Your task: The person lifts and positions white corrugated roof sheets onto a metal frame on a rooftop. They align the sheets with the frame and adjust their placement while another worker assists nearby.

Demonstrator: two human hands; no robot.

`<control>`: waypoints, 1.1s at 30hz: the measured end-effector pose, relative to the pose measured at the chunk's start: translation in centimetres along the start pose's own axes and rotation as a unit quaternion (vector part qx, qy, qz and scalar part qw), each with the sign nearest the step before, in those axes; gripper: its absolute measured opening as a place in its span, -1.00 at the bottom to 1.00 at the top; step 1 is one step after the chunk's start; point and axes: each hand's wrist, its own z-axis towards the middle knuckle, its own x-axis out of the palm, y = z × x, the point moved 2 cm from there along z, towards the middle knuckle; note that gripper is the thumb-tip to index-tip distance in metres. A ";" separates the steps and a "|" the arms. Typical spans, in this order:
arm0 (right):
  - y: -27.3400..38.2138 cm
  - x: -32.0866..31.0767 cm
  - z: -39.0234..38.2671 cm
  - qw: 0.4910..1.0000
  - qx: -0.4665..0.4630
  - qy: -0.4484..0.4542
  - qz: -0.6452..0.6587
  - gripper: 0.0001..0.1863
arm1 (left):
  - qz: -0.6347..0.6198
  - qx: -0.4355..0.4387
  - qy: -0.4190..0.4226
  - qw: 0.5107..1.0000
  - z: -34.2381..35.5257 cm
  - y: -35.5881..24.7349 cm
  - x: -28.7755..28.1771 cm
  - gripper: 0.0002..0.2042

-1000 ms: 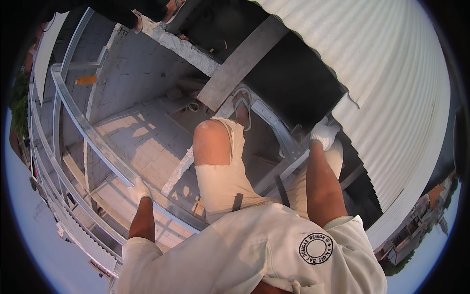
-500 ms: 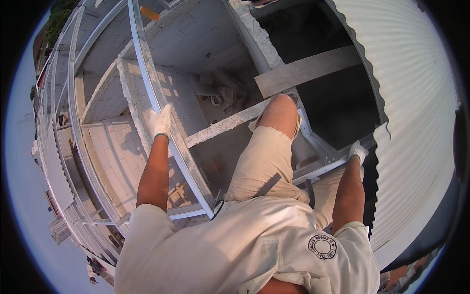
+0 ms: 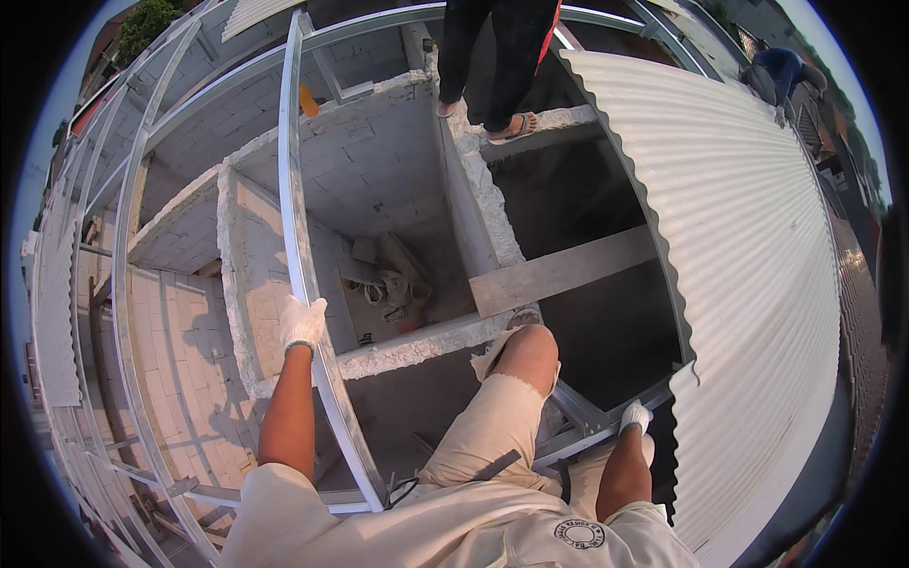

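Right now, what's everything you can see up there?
long beam: one, silver, left of centre
other beams: several, silver, left, top
corrugated sheets: several, white, mostly right
plank: one, grey, centre right
block walls: several, grey, centre, left
loose items: several, pale, floor below
bottle-shaped object: one, orange, upper left
tree: one, green, upper left
standing person: one, dark trousers, top centre
second person: one, blue, upper right
trousers: one, beige, lower centre
shirt: one, cream, bottom
left hand: one, white-gloved, on long beam
right hand: one, white-gloved, near corrugated edge

The left hand (image 3: 303, 324) grips a metal beam (image 3: 291, 189) toward half past eight; the right hand (image 3: 636, 417) rests on a bar (image 3: 579, 443) at four o'clock, corrugated sheeting (image 3: 748, 246) at three.
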 end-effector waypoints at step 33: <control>2.1 -8.0 -7.8 0.555 0.501 -0.210 0.630 -0.53 | -0.086 -0.017 -0.117 0.989 1.1 -3.2 2.8 -0.35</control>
